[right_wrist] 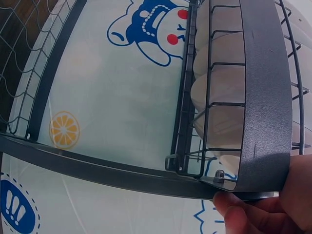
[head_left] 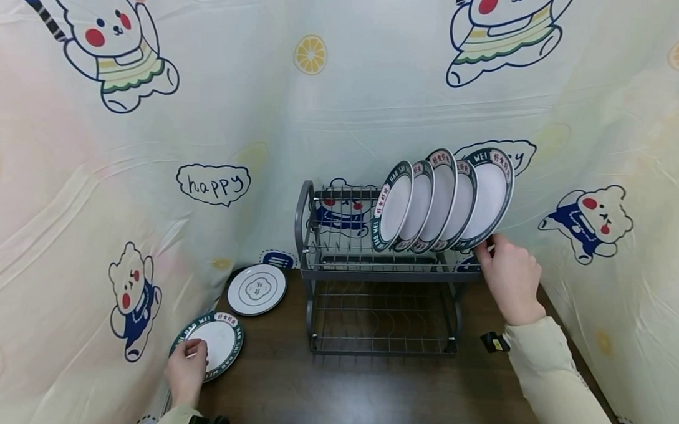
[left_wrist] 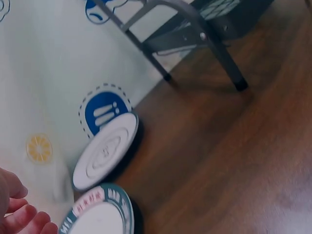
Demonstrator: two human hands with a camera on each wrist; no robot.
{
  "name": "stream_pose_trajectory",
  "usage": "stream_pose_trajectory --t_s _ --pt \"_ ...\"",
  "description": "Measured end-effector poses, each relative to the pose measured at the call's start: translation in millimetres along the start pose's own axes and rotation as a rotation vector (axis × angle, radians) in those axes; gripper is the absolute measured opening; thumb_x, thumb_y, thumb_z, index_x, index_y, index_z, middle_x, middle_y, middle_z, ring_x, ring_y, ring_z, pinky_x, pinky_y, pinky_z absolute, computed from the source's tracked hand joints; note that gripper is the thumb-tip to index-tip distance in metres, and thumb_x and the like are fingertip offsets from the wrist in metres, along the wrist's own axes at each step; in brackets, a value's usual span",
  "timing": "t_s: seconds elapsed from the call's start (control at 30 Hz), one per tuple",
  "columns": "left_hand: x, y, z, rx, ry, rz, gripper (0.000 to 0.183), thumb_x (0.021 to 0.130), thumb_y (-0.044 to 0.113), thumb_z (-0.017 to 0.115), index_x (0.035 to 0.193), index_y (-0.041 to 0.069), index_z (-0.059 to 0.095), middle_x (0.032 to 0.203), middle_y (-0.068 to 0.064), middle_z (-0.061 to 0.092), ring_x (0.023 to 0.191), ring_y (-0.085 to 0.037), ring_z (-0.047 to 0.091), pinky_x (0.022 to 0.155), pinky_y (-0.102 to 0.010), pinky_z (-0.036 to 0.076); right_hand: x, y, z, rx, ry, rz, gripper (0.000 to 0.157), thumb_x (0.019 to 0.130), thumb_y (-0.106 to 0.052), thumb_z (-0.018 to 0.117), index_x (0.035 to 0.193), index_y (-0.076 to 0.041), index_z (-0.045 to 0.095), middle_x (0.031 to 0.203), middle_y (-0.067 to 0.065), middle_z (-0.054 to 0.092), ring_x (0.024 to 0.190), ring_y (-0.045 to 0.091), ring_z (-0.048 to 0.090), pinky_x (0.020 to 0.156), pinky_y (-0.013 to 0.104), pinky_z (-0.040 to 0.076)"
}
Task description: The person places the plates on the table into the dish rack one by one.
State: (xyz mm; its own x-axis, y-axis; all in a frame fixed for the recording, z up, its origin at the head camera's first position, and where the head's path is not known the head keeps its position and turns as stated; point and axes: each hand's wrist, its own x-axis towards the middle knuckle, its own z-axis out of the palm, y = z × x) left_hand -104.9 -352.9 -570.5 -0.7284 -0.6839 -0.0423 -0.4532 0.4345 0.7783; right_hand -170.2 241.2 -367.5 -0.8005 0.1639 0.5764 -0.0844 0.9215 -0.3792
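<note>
At the right end of the grey two-tier dish rack (head_left: 390, 277), my right hand (head_left: 508, 277) grips the frame near the upper tier's corner. The right wrist view shows its fingers (right_wrist: 231, 209) against the rack's dark side bar (right_wrist: 265, 97). Several green-rimmed plates (head_left: 488, 198) stand on edge in the upper tier, just above that hand. My left hand (head_left: 187, 370) hovers loosely curled over the left edge of a green-rimmed plate (head_left: 221, 339) on the table. In the left wrist view, its fingers (left_wrist: 24, 217) appear apart from the plate and hold nothing.
A white plate with a printed centre (head_left: 257, 289) lies behind the green-rimmed one, by the cloth. Patterned cloth (head_left: 275, 122) hangs behind and along both sides of the brown table (head_left: 367, 394). Wire bars (head_left: 380, 319) form the rack's lower tier.
</note>
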Motion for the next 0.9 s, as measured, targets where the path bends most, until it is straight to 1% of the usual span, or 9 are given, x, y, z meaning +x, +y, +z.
stream_pose_trajectory --t_s 0.17,0.27,0.4,0.53,0.63,0.73,0.77,0.83,0.9 --pt "-0.1 -16.5 1.8 0.015 -0.001 -0.045 0.031 0.1 0.014 0.055 0.12 -0.01 0.062 0.109 -0.031 0.065 0.09 -0.04 0.064 0.056 -0.024 0.044 0.0 0.1 0.0 0.001 -0.01 0.003 0.029 0.102 -0.023 0.064 0.083 0.0 0.065 0.059 0.019 0.059 0.045 0.038 0.05 0.037 0.05 0.035" --pt "-0.2 -26.2 2.3 0.019 -0.013 -0.078 0.032 0.1 0.014 0.055 0.12 -0.01 0.061 0.11 -0.032 0.064 0.093 -0.04 0.061 0.057 -0.026 0.044 -0.1 0.3 0.5 0.001 -0.013 0.003 0.03 0.102 -0.023 0.064 0.083 0.0 0.065 0.058 0.019 0.058 0.045 0.038 0.049 0.037 0.05 0.035" --pt "0.6 -34.5 3.7 0.013 -0.023 -0.119 0.033 0.101 0.014 0.055 0.123 -0.01 0.059 0.112 -0.033 0.063 0.092 -0.041 0.062 0.058 -0.028 0.045 -0.1 0.3 0.3 0.002 -0.012 0.001 0.029 0.102 -0.022 0.064 0.084 0.001 0.065 0.063 0.022 0.062 0.045 0.038 0.051 0.037 0.049 0.036" --pt "-0.9 -44.8 4.4 -0.011 -0.025 -0.163 0.035 0.099 0.012 0.057 0.126 -0.011 0.055 0.102 -0.03 0.067 0.078 -0.033 0.063 0.056 -0.029 0.044 -0.2 -0.8 -0.1 0.004 -0.013 0.007 0.03 0.103 -0.022 0.064 0.085 0.001 0.066 0.066 0.022 0.064 0.046 0.039 0.052 0.038 0.05 0.037" --pt "-2.5 -52.7 4.8 -0.056 -0.027 -0.22 0.037 0.099 0.012 0.057 0.128 -0.01 0.053 0.085 -0.022 0.069 0.064 -0.022 0.061 0.053 -0.029 0.043 0.1 -1.1 0.4 0.006 -0.014 0.008 0.03 0.103 -0.022 0.064 0.085 0.001 0.066 0.063 0.021 0.063 0.046 0.037 0.051 0.038 0.049 0.037" --pt "-2.8 -58.1 4.7 -0.114 -0.021 -0.274 0.038 0.099 0.01 0.055 0.13 -0.011 0.051 0.076 -0.014 0.067 0.058 -0.013 0.057 0.051 -0.028 0.044 0.1 -0.7 1.8 0.006 -0.009 0.004 0.03 0.103 -0.022 0.064 0.084 0.001 0.065 0.061 0.019 0.061 0.044 0.035 0.048 0.037 0.046 0.035" --pt "-2.5 -59.5 4.9 -0.128 -0.014 -0.292 0.039 0.099 0.01 0.055 0.132 -0.011 0.051 0.076 -0.011 0.067 0.057 -0.011 0.055 0.05 -0.027 0.045 0.1 -0.4 2.4 0.006 -0.007 0.001 0.03 0.103 -0.022 0.063 0.084 0.001 0.065 0.061 0.019 0.06 0.044 0.034 0.048 0.037 0.045 0.034" --pt "-2.2 -61.6 4.5 -0.147 -0.003 -0.312 0.041 0.099 0.009 0.055 0.134 -0.012 0.051 0.078 -0.013 0.067 0.057 -0.009 0.053 0.049 -0.025 0.045 0.1 0.3 3.7 0.005 -0.002 -0.004 0.03 0.103 -0.021 0.063 0.083 0.001 0.064 0.059 0.018 0.059 0.043 0.032 0.046 0.036 0.042 0.032" --pt "-2.1 -63.0 4.8 -0.161 0.013 -0.328 0.043 0.099 0.008 0.055 0.137 -0.013 0.05 0.087 -0.023 0.068 0.056 -0.007 0.052 0.049 -0.023 0.046 0.0 0.5 4.7 0.004 0.002 -0.008 0.031 0.103 -0.021 0.062 0.082 0.001 0.063 0.058 0.017 0.057 0.042 0.031 0.044 0.036 0.04 0.03"
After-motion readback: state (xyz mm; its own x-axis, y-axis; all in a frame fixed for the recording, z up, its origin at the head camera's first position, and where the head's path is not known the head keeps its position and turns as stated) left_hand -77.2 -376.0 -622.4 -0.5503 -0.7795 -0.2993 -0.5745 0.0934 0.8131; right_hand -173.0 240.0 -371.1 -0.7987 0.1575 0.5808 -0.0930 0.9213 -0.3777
